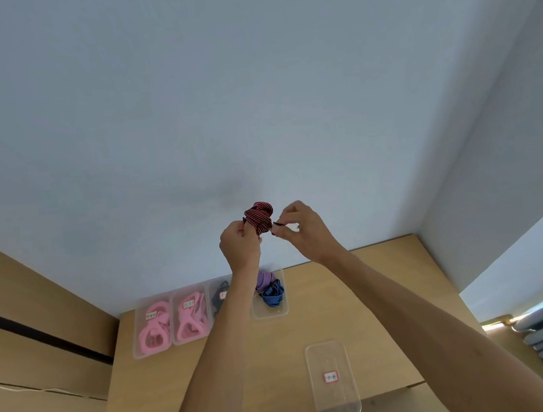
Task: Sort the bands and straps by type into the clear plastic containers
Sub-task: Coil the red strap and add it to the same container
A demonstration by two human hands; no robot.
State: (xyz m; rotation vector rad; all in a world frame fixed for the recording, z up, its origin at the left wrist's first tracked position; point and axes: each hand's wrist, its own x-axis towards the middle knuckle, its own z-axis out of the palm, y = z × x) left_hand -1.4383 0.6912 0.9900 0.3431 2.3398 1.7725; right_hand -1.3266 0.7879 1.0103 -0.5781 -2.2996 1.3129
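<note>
Well above the table edge [355, 249], in open room, the left hand [239, 244] and right hand [304, 227] pinched a bunched red-and-black striped strap [259, 217], possibly elastic.

Both hands are raised above the wooden table [371, 296]. The left hand [239, 244] and right hand [300, 228] pinch opposite ends of a bunched red-and-black striped strap [259, 217]. On the table's far edge stand four clear containers [270, 313]; a lid [332, 379] lies nearer.
</note>
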